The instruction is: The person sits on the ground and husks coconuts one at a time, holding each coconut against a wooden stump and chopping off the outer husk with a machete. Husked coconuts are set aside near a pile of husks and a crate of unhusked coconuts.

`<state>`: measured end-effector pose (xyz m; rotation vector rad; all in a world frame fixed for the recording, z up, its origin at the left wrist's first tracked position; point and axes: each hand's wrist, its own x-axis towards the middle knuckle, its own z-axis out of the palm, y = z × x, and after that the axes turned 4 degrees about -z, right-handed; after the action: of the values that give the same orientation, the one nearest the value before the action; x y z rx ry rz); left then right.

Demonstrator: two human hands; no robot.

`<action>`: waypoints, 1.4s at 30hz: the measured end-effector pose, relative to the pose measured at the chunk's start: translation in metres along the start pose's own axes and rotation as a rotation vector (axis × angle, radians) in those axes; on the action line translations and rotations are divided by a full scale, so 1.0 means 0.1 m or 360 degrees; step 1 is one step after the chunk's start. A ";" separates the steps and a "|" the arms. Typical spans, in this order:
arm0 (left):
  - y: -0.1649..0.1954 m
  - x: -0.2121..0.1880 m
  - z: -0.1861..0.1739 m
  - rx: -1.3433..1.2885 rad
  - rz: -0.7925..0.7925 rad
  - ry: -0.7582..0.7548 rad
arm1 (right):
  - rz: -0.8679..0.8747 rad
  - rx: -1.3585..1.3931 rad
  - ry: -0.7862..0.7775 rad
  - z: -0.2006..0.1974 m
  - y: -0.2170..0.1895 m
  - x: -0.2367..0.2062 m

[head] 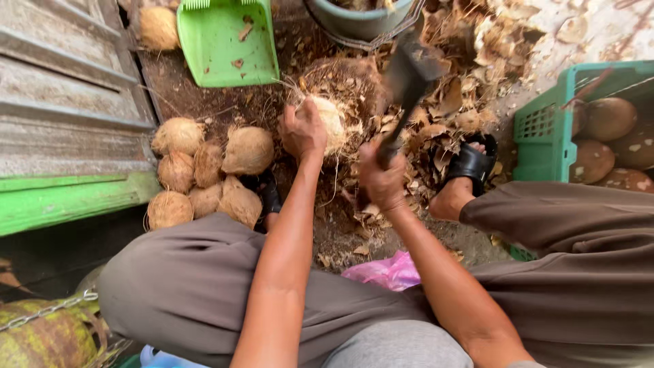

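At frame centre I see my left hand (302, 131) clamping the pale, fibrous, half-husked coconut (328, 123) while my right hand (381, 180) grips the raised dark cleaver (409, 78); a misjudged chop could catch those fingers.

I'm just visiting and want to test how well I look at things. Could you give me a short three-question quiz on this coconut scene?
1. True or false: the left hand rests on a pale coconut on the ground.
2. What does the right hand grip? A) a green dustpan B) a dark chopping blade C) a pink bag
3. Fill in: the peeled brown coconuts lie in a green ____.

Key
1. True.
2. B: the dark chopping blade, raised over the husk scraps.
3. Crate: the green crate at the right edge.
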<state>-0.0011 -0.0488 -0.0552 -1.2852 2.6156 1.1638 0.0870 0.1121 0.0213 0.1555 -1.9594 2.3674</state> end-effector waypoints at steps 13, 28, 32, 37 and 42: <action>-0.06 -0.09 -0.01 0.0060 0.0092 0.0050 | 0.0953 -0.0453 -0.0195 -0.16 0.44 -0.21; -0.32 -0.12 -0.13 -0.0799 0.0302 -0.0177 | 0.0763 -0.0730 -0.0149 -0.29 -0.14 0.01; -0.32 0.05 0.06 -0.0366 0.0154 -0.0087 | 0.0422 -0.0835 -0.0226 -0.30 -0.21 -0.01; -0.14 0.09 0.13 -0.0402 -0.0189 -0.0108 | 0.0721 -0.0979 -0.0246 -0.13 -0.15 -0.17; -0.05 0.11 0.12 -0.0342 -0.0231 -0.0100 | 0.0169 -0.0741 -0.0245 -0.21 -0.29 0.06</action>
<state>-0.0084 -0.0504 -0.0703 -1.4188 2.3610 1.4649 0.0838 0.1376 0.0461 0.2153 -2.5855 1.9300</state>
